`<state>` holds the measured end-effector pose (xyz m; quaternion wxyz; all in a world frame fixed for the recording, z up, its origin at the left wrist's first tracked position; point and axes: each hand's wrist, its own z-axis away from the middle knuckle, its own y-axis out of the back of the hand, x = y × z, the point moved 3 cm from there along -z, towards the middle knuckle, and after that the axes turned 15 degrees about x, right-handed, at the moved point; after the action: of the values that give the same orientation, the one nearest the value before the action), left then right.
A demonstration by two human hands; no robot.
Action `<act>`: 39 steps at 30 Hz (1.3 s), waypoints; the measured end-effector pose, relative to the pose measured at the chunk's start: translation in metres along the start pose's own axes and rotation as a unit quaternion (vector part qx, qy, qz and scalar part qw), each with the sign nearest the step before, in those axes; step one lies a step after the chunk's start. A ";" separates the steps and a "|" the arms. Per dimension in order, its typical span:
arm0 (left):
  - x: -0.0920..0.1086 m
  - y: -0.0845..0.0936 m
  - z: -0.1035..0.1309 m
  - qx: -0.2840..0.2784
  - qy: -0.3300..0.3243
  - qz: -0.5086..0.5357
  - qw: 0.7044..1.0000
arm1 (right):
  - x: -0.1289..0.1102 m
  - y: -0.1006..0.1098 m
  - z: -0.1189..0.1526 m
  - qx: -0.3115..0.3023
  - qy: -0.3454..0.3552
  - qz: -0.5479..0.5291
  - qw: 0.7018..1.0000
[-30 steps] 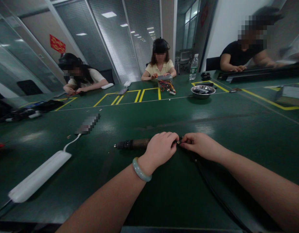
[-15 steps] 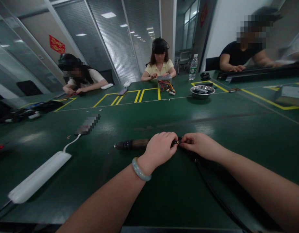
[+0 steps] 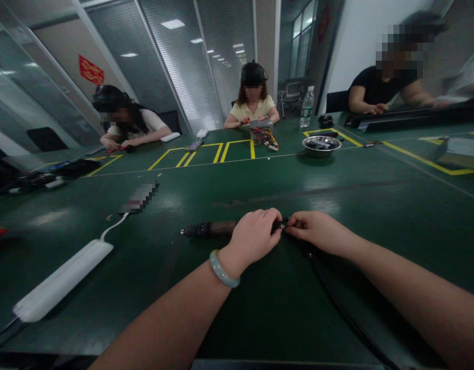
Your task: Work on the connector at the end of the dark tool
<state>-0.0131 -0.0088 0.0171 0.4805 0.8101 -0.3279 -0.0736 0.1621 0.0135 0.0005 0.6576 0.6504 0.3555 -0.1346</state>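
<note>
An electric screwdriver (image 3: 221, 228), with a dark body and a small metal tip pointing left, lies across the green table in front of me. My left hand (image 3: 256, 231) is closed around its rear part, which the fingers largely cover. At that rear end, my right hand (image 3: 306, 228) pinches a small black connector (image 3: 283, 226) with a bit of metal showing. The fingertips of both hands nearly meet there, and what lies between the right fingers is partly hidden. A black cable (image 3: 337, 300) runs from near the right hand down toward the table's front edge.
To the left, a white power strip (image 3: 63, 281) has a white cord to a phone (image 3: 138, 198). A metal bowl (image 3: 321, 152) of dark parts, a water bottle (image 3: 306, 108) and a wired box (image 3: 261, 125) stand farther off. Several people sit across the table.
Almost nothing differs. Both hands keep their places at the screwdriver's rear end. At the far left edge, a red item has shifted slightly.
</note>
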 end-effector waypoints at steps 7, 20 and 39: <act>-0.001 -0.001 -0.001 -0.007 -0.018 0.009 1.000 | 0.000 0.000 -0.001 0.001 0.000 0.006 1.000; 0.000 0.000 0.000 -0.012 0.002 0.005 1.000 | -0.004 0.002 0.000 -0.002 -0.003 0.009 1.000; 0.000 0.000 0.001 -0.009 -0.001 0.005 1.000 | 0.000 0.001 0.000 -0.003 -0.007 0.006 1.000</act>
<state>-0.0135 -0.0092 0.0166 0.4875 0.8042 -0.3317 -0.0753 0.1620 0.0139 0.0013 0.6627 0.6498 0.3471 -0.1347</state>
